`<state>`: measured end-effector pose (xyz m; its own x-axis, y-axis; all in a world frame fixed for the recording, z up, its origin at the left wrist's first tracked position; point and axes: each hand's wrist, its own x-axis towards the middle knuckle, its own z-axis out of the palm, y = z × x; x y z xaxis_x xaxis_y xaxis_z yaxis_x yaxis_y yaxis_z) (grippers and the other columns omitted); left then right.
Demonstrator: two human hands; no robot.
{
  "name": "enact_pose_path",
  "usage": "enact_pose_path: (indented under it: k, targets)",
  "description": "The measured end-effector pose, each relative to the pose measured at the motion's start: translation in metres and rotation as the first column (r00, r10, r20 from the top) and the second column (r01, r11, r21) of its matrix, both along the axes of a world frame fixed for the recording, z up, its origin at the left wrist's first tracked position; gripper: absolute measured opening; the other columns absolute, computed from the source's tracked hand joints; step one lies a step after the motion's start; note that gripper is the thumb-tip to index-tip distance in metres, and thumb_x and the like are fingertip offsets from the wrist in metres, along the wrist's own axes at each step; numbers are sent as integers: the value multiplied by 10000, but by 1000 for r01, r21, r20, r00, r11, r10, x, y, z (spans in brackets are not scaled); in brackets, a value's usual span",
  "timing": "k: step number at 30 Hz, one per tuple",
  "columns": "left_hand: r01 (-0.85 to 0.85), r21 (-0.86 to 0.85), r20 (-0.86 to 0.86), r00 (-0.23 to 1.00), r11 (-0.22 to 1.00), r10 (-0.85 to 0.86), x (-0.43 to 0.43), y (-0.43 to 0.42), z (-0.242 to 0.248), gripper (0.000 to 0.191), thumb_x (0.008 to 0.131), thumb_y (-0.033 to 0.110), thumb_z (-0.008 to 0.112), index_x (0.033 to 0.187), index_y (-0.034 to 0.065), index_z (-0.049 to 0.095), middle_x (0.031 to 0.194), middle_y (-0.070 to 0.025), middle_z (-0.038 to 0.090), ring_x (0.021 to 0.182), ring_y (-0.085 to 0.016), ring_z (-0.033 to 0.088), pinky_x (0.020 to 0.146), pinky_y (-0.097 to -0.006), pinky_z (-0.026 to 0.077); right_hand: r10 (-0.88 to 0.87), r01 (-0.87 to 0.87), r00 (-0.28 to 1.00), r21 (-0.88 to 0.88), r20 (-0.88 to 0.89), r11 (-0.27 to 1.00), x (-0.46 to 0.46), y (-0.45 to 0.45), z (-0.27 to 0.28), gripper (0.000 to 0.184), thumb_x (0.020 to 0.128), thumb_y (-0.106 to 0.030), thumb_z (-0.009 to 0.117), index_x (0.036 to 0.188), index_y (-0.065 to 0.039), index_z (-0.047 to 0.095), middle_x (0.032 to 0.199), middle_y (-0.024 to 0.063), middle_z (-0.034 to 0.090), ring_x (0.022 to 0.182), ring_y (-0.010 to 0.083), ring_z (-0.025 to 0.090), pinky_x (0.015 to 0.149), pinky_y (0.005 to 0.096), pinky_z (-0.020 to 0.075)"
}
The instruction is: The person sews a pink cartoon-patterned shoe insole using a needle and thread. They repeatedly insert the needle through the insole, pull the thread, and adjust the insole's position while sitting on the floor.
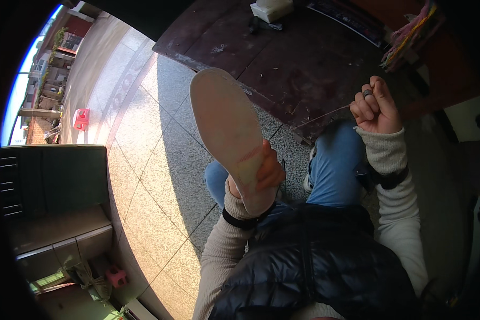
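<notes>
My left hand (pixel 269 168) grips a pale shoe insole (pixel 226 108) near its narrower end, fingers wrapped over its right edge. Reddish stitches mark a band across the insole close to my fingers. Out to the right, my right hand (pixel 375 107) is closed in a loose fist, with a ring on one finger. A thin thread (pixel 322 116) runs from that fist down and left towards the insole, slightly slack or straight; its far end is lost behind or beside the insole. No needle can be made out.
A dark reddish table (pixel 288 76) stands ahead, its near edge close to the insole's tip. On it sits a white box (pixel 273 10). Coloured thread bundles (pixel 410 36) hang at the upper right. A pink stool (pixel 81 119) and a dark cabinet (pixel 56 180) are at the left.
</notes>
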<state>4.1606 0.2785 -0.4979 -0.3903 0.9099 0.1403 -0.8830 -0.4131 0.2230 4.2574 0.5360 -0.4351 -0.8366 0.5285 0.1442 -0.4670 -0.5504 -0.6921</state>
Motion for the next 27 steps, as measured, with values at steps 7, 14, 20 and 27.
enact_pose_path:
  k: [7, 14, 20, 27]
  targets:
    - [127, 109, -34, 992, 986, -124, 9, 13, -20, 491, 938, 420, 593, 1306, 113, 484, 727, 6, 469, 509, -88, 427, 558, -266, 325, -51, -91, 988, 816, 146, 570, 3, -64, -10, 92, 997, -137, 554, 1030, -51, 543, 684, -1, 503, 476, 56, 418, 434, 204, 354]
    - [93, 125, -92, 992, 988, -81, 14, 12, -29, 597, 926, 451, 607, 1391, 117, 436, 750, -1, 481, 500, -80, 430, 520, -253, 319, -138, 15, 990, 1000, -12, 22, -8, -83, 5, 103, 846, -32, 678, 942, -9, 648, 755, 122, 663, 629, 261, 658, 534, 325, 519]
    - [107, 129, -64, 993, 986, -100, 12, 11, -27, 559, 935, 424, 600, 1361, 95, 449, 757, -13, 498, 487, -87, 430, 513, -259, 328, -141, 14, 990, 1000, -17, -25, -8, -86, -3, 173, 814, 7, 686, 987, 5, 676, 727, 118, 651, 597, 249, 643, 507, 324, 502]
    - [125, 110, 45, 990, 986, -130, 16, 6, -40, 321, 1007, 330, 472, 1201, 77, 511, 704, -24, 489, 476, -116, 436, 498, -270, 341, -74, -55, 996, 998, 52, -37, -13, -89, 3, 231, 800, 12, 677, 1031, 9, 676, 684, 111, 614, 563, 238, 607, 505, 331, 477]
